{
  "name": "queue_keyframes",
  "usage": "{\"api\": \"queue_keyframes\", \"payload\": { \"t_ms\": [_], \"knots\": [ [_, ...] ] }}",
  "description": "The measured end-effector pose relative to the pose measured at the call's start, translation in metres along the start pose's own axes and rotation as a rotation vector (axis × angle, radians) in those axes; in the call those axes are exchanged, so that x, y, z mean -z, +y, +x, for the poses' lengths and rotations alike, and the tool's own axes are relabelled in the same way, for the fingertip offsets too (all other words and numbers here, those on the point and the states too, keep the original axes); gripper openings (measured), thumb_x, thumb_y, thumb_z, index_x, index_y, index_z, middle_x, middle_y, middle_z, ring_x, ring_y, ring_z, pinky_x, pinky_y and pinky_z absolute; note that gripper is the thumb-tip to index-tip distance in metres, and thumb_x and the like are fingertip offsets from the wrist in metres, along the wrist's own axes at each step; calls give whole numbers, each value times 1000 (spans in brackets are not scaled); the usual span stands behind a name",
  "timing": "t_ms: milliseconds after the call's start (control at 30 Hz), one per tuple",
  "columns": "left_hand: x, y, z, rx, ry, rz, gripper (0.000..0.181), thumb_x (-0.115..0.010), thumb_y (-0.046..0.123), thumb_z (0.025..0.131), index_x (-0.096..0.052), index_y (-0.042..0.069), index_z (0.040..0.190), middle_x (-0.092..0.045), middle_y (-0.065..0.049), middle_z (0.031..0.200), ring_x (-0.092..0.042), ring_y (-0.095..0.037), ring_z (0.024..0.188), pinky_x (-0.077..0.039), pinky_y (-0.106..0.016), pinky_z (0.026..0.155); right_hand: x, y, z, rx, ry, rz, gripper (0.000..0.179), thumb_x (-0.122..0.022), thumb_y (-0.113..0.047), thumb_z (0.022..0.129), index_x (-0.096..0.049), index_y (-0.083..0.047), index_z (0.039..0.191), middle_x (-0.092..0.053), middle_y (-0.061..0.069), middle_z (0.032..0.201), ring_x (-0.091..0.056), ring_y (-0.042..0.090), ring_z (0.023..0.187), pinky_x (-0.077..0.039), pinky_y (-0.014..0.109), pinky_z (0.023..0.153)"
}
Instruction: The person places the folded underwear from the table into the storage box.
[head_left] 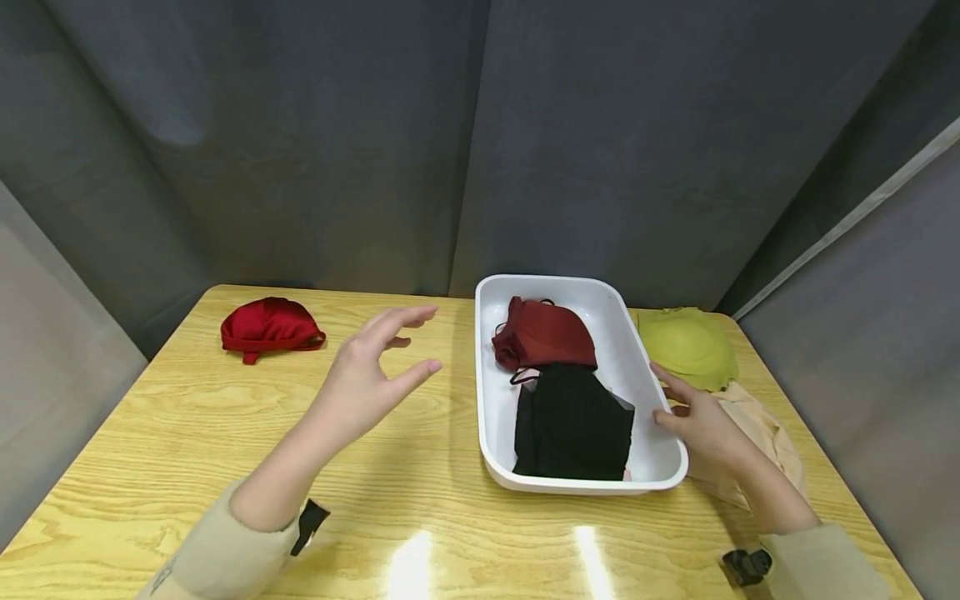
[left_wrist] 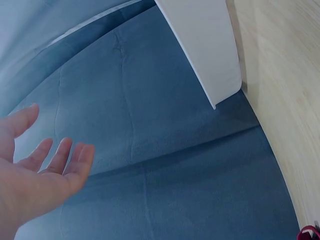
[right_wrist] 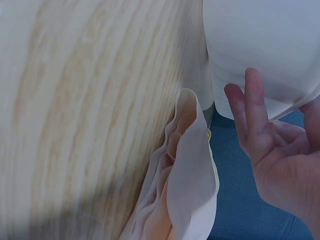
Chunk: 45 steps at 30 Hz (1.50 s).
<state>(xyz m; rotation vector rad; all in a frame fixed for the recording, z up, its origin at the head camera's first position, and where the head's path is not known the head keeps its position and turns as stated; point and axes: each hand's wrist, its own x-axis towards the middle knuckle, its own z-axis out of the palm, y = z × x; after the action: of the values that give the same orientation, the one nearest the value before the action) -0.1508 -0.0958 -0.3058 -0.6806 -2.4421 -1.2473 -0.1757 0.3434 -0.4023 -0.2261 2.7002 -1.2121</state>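
A white plastic tub [head_left: 495, 463] stands on the wooden table. Inside it lie a dark red bra [head_left: 553, 337] and a folded black garment [head_left: 576, 425], with a bit of pink showing beneath. My right hand [head_left: 697, 417] holds the tub's right side, thumb at the rim and fingers along the outer wall [right_wrist: 250, 45]. To the left of the tub, my left hand [head_left: 367, 367] is in the air, fingers loosely bent, thumb apart, nothing in it. The left wrist view shows that hand [left_wrist: 45, 175] with its palm turned up, away from the tub's wall [left_wrist: 205, 45].
A bright red bra [head_left: 272, 327] lies at the table's back left. Right of the tub are a yellow-green bra [head_left: 688, 346] and a beige garment [head_left: 761, 429], partly behind my right hand. Grey curtains [head_left: 337, 150] hang behind the table and at its sides.
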Motion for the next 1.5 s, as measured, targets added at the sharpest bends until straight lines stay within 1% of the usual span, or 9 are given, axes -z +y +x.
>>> {"api": "queue_keyframes", "payload": {
  "t_ms": [300, 533, 767, 867, 1100, 1200, 1300, 1400, 1500],
  "knots": [
    [19, -3, -4, -23, 78, 37, 62, -77, 14, 79, -51, 17, 134, -52, 0, 133, -50, -17, 117, -49, -39, 95, -1, 0, -1, -10, 4, 13, 72, -58, -9, 92, -17, -12, 152, -44, 38, 129, -61, 38, 99, -56, 44, 73],
    [31, -11, -7, -49, 122, 44, 63, -78, 11, 78, -51, 17, 135, -51, 1, 133, -50, -16, 118, -47, -39, 95, -2, -2, -1, -1, 9, 3, 72, -58, -10, 91, -18, -11, 151, -46, 38, 128, -62, 37, 97, -56, 43, 72],
    [44, -19, -10, -61, 167, 76, 67, -78, 10, 77, -49, 22, 137, -49, 3, 135, -51, -15, 118, -44, -20, 95, -1, 0, 0, -4, 10, 0, 73, -58, -10, 91, -18, -12, 151, -46, 38, 128, -62, 37, 97, -56, 44, 73],
    [49, -22, -11, -53, 190, 76, 68, -78, 7, 77, -49, 21, 137, -49, 2, 135, -50, -15, 119, -40, -13, 96, -1, 1, 0, -4, 9, 3, 73, -59, -10, 91, -18, -11, 151, -47, 37, 126, -62, 35, 96, -56, 43, 73],
    [64, -28, -13, 4, 216, 57, 69, -77, 5, 77, -48, 21, 138, -48, 2, 138, -46, -16, 123, -37, -8, 97, -1, 1, 0, 10, 8, 16, 73, -59, -9, 91, -18, -10, 151, -46, 36, 127, -61, 35, 97, -56, 41, 71],
    [70, -33, -14, 46, 215, 71, 70, -76, 7, 78, -46, 24, 139, -47, 2, 139, -46, -19, 122, -37, -5, 93, -1, 2, 0, 12, 7, 19, 72, -59, -9, 91, -18, -10, 151, -45, 36, 128, -60, 34, 97, -56, 40, 70],
    [74, -39, -15, 90, 214, 79, 70, -75, 10, 80, -44, 27, 140, -46, 1, 139, -51, -24, 116, -39, -3, 84, 0, 3, 0, 15, 7, 22, 72, -58, -9, 92, -18, -10, 151, -45, 36, 129, -60, 34, 97, -56, 40, 70],
    [77, -48, -15, 111, 215, 73, 69, -75, 11, 81, -43, 27, 141, -45, 0, 140, -53, -28, 112, -40, -2, 79, 0, 3, 1, 25, 11, 13, 72, -58, -9, 92, -18, -9, 151, -44, 36, 129, -60, 35, 98, -56, 40, 70],
    [79, -57, -15, 116, 220, 72, 70, -75, 12, 81, -43, 26, 141, -45, 0, 141, -51, -27, 113, -39, -3, 82, -1, 3, 0, 19, 14, 14, 72, -59, -9, 91, -19, -9, 151, -44, 35, 130, -59, 36, 99, -56, 41, 70]
  ]
}}
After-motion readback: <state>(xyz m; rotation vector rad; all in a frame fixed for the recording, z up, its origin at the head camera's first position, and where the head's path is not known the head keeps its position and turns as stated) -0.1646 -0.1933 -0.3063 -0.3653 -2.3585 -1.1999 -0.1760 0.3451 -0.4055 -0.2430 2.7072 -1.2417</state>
